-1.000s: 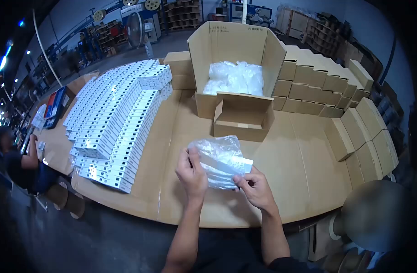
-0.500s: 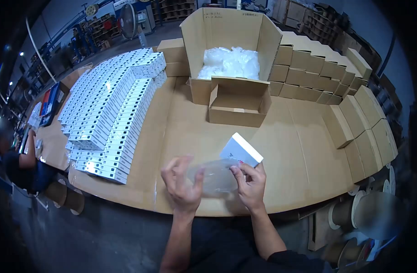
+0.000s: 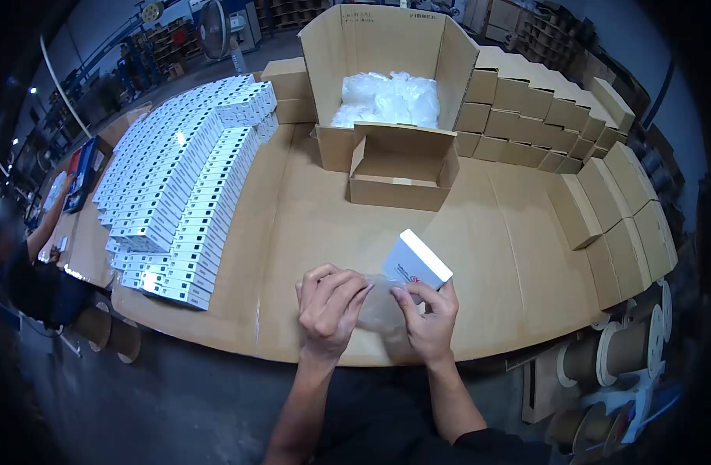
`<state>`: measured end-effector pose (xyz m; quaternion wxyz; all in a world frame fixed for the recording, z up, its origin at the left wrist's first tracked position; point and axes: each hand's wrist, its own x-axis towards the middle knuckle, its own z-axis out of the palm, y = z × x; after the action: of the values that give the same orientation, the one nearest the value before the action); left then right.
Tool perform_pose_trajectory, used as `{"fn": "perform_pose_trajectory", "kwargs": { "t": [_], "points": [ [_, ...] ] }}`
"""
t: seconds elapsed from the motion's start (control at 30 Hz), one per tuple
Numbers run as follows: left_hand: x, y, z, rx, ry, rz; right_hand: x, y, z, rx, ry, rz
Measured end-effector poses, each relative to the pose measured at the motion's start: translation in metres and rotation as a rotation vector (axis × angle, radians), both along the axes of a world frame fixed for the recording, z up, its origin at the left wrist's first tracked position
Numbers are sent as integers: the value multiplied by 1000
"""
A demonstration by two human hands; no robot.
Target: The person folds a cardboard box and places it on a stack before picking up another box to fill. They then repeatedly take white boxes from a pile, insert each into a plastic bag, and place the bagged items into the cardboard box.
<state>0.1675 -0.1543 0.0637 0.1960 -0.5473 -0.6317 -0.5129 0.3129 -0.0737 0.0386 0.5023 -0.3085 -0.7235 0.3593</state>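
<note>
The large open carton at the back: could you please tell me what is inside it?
Crumpled clear plastic is heaped inside the large open carton; whatever lies beneath that heap is covered.

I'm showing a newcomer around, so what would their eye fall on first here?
Probably the big pile of white boxes on the left of the table. Then the tall open carton at the back, heaped with translucent plastic. Front and center, the left hand pinches a clear bag while the right hand holds a small white box.

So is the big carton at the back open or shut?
Open: the big carton has its tall panels standing up, and a heap of clear plastic shows inside.
</note>
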Motion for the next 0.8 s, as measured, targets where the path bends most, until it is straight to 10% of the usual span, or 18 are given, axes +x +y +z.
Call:
{"fn": "perform_pose_trajectory", "kwargs": {
  "t": [0.5,0.6,0.8],
  "points": [
    [-30,2,5,-688,-656,-464,26,8,3,-195,-360,192],
    [-34,12,-8,-570,-1014,-551,30,10,1,-246,-357,275],
    [-40,24,-62,278,-877,-334,27,10,-7,-350,-261,119]
  ]
}}
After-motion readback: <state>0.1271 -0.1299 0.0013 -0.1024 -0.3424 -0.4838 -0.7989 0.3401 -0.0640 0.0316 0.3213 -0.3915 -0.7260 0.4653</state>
